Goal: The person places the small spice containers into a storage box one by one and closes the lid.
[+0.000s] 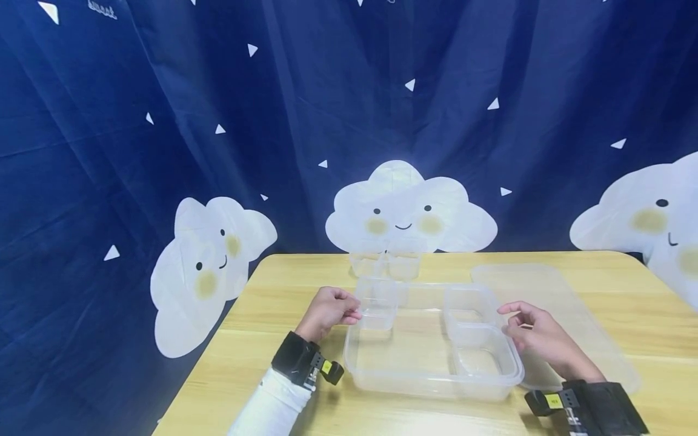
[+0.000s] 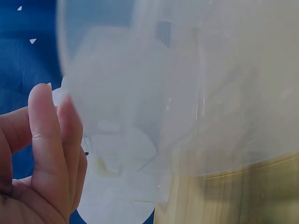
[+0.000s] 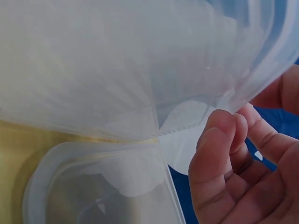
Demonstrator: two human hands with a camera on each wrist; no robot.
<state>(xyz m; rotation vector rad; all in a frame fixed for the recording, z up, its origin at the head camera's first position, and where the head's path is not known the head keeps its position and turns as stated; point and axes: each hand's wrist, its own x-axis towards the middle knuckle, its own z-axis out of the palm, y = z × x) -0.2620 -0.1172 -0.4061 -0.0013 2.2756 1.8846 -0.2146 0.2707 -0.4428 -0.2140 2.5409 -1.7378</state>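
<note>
A large clear plastic box (image 1: 403, 385) stands on the table, with small clear tubs inside: one at the left rear (image 1: 377, 303), another at the right rear (image 1: 468, 303) and a third at the right front (image 1: 480, 357). My left hand (image 1: 329, 313) is beside the left rear tub, fingers loosely bent; in the left wrist view the hand (image 2: 46, 158) shows next to blurred clear plastic (image 2: 135, 93), contact unclear. My right hand (image 1: 545, 342) is at the box's right rim, its fingers relaxed. In the right wrist view, fingertips of the hand (image 3: 252, 163) rest against the clear wall (image 3: 117, 84).
Two more small clear tubs (image 1: 403, 266) stand behind the box near the table's back edge. A flat translucent lid (image 1: 567, 321) lies to the right, partly under my right hand. A blue curtain (image 1: 382, 109) with white clouds hangs behind the wooden table (image 1: 234, 363).
</note>
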